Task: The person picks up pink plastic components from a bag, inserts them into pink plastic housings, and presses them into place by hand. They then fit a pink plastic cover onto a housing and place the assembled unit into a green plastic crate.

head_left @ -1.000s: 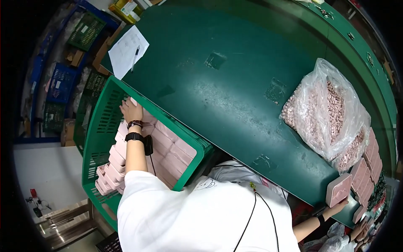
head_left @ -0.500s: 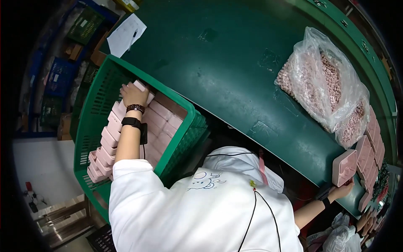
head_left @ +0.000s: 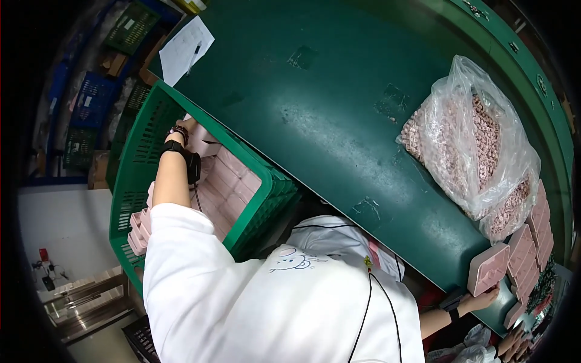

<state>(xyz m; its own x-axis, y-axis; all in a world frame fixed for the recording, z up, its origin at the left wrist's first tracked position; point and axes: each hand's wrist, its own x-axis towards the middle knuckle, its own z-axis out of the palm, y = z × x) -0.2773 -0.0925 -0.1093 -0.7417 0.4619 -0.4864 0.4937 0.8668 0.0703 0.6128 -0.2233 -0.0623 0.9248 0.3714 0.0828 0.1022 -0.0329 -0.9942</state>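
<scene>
Since a moment ago the left hand (head_left: 184, 128) has reached deeper into the green crate (head_left: 254, 181), fingers seemingly gripping a pink case (head_left: 203, 142) among many stacked, while the right hand (head_left: 481, 299) clasps another pink case (head_left: 489, 269) at the bench (head_left: 339, 103) edge.

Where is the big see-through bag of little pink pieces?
In the head view, the clear bag lies on the right side of the green table, just above the row of pink trays at the table's edge.

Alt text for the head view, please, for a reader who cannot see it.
A person in a white top reaches their left hand into a green plastic crate packed with pink trays, while their right hand grips a pink tray at the edge of a green table. Clear bags of small pink parts lie on the table.
</scene>
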